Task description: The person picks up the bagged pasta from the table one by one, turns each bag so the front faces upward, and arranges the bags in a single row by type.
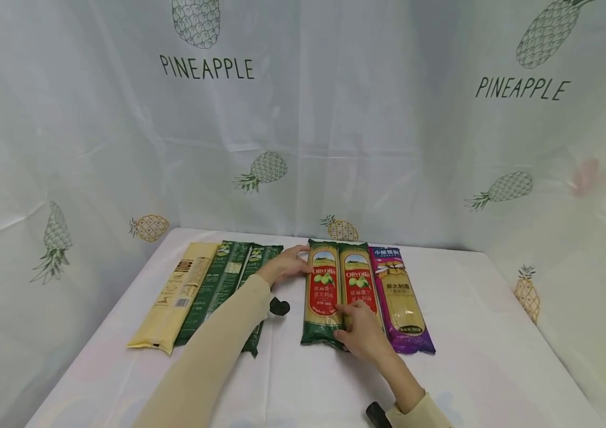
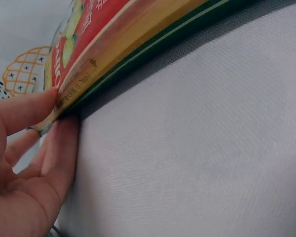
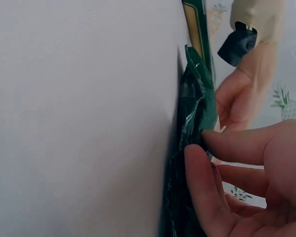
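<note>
Two red-labelled spaghetti packs with green ends lie side by side: the left spaghetti pack [image 1: 324, 288] and the right spaghetti pack [image 1: 357, 279]. At the upper left edge of the left one, my left hand [image 1: 285, 265] pinches the side. The left wrist view has the thumb on that pack's [image 2: 108, 49] face and a finger at its underside. My right hand [image 1: 363, 333] is at the near end, over the lower part of the right pack. In the right wrist view, thumb and finger of the right hand [image 3: 246, 173] pinch the crinkled green wrapper end [image 3: 200, 94].
Touching the right side is a purple pasta pack [image 1: 401, 297]. Two dark green packs [image 1: 217, 291] and a yellow pack [image 1: 176, 297] lie at the left, partly behind my left sleeve [image 1: 217, 351]. A pineapple-print curtain [image 1: 361, 148] hangs behind the white table [image 1: 303, 386].
</note>
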### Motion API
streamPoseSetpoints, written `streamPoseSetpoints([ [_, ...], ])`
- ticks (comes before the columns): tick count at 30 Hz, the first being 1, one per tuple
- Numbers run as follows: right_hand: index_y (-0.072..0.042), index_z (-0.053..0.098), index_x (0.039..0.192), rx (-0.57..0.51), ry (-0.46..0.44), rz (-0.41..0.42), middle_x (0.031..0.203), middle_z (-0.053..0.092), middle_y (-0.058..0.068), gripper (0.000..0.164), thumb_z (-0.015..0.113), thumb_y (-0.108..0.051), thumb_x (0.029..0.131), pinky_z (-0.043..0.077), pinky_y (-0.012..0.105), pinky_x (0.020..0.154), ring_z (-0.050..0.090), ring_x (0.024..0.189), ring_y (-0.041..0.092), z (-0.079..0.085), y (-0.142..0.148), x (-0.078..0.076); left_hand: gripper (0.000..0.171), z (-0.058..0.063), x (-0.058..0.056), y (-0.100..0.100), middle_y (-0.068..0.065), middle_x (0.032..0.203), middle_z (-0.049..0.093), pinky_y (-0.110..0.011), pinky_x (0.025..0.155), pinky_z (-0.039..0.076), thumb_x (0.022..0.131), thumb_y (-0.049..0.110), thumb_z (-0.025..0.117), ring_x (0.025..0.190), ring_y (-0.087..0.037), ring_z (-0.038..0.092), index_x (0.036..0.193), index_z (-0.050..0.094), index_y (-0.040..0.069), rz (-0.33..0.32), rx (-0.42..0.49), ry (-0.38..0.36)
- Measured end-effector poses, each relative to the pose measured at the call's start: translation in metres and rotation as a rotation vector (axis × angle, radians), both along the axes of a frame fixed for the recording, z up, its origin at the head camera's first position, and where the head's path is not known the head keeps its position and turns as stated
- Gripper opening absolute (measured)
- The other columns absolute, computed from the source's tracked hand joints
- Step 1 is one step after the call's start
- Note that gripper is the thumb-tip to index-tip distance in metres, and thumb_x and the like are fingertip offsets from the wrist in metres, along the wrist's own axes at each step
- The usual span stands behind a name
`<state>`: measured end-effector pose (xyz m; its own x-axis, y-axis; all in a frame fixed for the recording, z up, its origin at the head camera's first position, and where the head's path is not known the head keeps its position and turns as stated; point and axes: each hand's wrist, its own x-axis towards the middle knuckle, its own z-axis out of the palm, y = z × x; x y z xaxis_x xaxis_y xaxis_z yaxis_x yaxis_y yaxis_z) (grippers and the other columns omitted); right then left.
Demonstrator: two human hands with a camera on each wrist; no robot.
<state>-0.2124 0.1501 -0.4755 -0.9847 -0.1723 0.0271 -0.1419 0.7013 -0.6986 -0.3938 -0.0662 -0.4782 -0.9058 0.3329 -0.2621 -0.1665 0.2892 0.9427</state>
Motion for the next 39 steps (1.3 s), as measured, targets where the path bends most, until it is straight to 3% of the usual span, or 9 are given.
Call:
streamPoseSetpoints([
  [5, 0.002, 0.066, 0.142, 0.012, 0.018, 0.046, 0.125, 0.06, 0.017, 0.056, 0.084, -0.006, 0.089, 0.052, 0.025, 0.057, 0.057, 0.069, 0.011, 0.002, 0.003, 0.003, 0.071, 0.006, 0.0, -0.011, -0.025, 0.134, 0.067, -0.042, 0.101, 0.058, 0.1, 0.002, 0.071, 0.12, -0.033, 0.07, 0.163, 0.038, 0.004, -0.027, 0.0, -0.008],
  [11, -0.007, 0.064, 0.146, -0.044, 0.027, 0.078, 0.129, 0.062, 0.016, 0.058, 0.084, -0.009, 0.091, 0.051, 0.024, 0.063, 0.056, 0.076, 0.013, 0.013, 0.01, 0.009, 0.068, 0.033, 0.005, -0.031, -0.024, 0.139, 0.06, -0.05, 0.107, 0.053, 0.103, 0.01, 0.069, 0.127, -0.04, 0.064, 0.164, 0.037, 0.006, -0.078, -0.056, 0.048],
  [15, -0.009, 0.057, 0.153, -0.188, -0.004, 0.143, 0.139, 0.057, 0.021, 0.064, 0.082, -0.011, 0.094, 0.058, 0.023, 0.069, 0.066, 0.086, 0.018, 0.02, 0.008, 0.017, 0.065, 0.047, 0.008, -0.05, -0.022, 0.141, 0.056, -0.054, 0.109, 0.051, 0.105, 0.016, 0.069, 0.133, -0.045, 0.058, 0.163, 0.04, 0.01, -0.103, -0.107, 0.117],
  [20, -0.01, 0.044, 0.161, -0.434, -0.14, 0.186, 0.152, 0.045, 0.024, 0.072, 0.078, -0.014, 0.098, 0.064, 0.032, 0.076, 0.07, 0.11, 0.028, 0.029, -0.007, 0.028, 0.063, 0.056, 0.011, -0.08, -0.022, 0.143, 0.055, -0.054, 0.108, 0.051, 0.106, 0.02, 0.069, 0.132, -0.046, 0.058, 0.162, 0.042, 0.012, -0.113, -0.163, 0.194],
  [24, -0.014, 0.036, 0.165, -0.516, -0.221, 0.198, 0.16, 0.037, 0.026, 0.078, 0.077, -0.017, 0.099, 0.064, 0.04, 0.083, 0.068, 0.119, 0.031, 0.033, -0.029, 0.03, 0.061, 0.062, 0.019, -0.105, -0.025, 0.143, 0.053, -0.058, 0.11, 0.049, 0.107, 0.017, 0.066, 0.13, -0.048, 0.057, 0.162, 0.041, 0.009, -0.106, -0.201, 0.24],
  [31, -0.014, 0.022, 0.17, -0.631, -0.34, 0.194, 0.164, 0.031, 0.027, 0.092, 0.079, -0.018, 0.098, 0.064, 0.046, 0.085, 0.068, 0.115, 0.025, 0.028, -0.072, 0.023, 0.058, 0.056, 0.016, -0.133, -0.024, 0.133, 0.059, -0.059, 0.1, 0.052, 0.107, 0.016, 0.066, 0.113, -0.047, 0.062, 0.159, 0.043, 0.004, -0.07, -0.343, 0.301],
  [35, -0.014, 0.016, 0.171, -0.695, -0.405, 0.175, 0.164, 0.029, 0.026, 0.097, 0.079, -0.013, 0.097, 0.064, 0.05, 0.085, 0.07, 0.114, 0.026, 0.024, -0.091, 0.019, 0.059, 0.047, 0.014, -0.143, -0.023, 0.127, 0.061, -0.051, 0.082, 0.055, 0.106, 0.015, 0.067, 0.092, -0.038, 0.064, 0.159, 0.043, 0.001, -0.071, -0.408, 0.304],
  [39, -0.013, 0.014, 0.171, -0.699, -0.449, 0.133, 0.164, 0.027, 0.026, 0.099, 0.079, -0.012, 0.096, 0.063, 0.053, 0.085, 0.067, 0.117, 0.029, 0.018, -0.106, 0.017, 0.063, 0.039, 0.012, -0.149, -0.023, 0.122, 0.059, -0.042, 0.069, 0.051, 0.105, 0.013, 0.067, 0.072, -0.027, 0.056, 0.16, 0.039, -0.002, -0.077, -0.428, 0.274],
])
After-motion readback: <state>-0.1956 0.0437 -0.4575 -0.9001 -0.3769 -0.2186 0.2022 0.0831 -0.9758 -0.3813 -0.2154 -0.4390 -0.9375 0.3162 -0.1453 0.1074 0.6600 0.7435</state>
